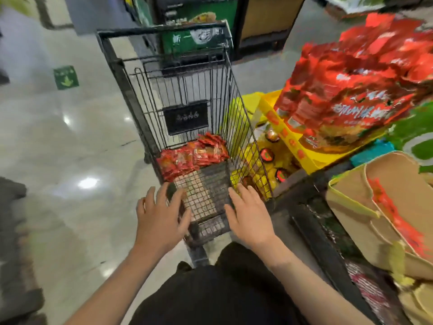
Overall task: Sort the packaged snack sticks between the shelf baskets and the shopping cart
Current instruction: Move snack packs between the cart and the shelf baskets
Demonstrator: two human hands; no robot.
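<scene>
Black wire cart (131, 95) holds crinkly red snack packs (192, 154) piled on its mesh floor; left hand (159, 219) and right hand (249, 213) hover over its near edge, fingers spread, empty.

Both hands held flat, fingers spread, empty: left hand (161, 215) and right hand (249, 213) at the shopping cart's (131, 95) near end. Red snack packets (192, 156) lie across its floor's middle.

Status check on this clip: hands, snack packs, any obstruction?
Left hand and right hand open, empty, over cart near end. Red snack packs piled on cart floor. Nothing blocking.
</scene>
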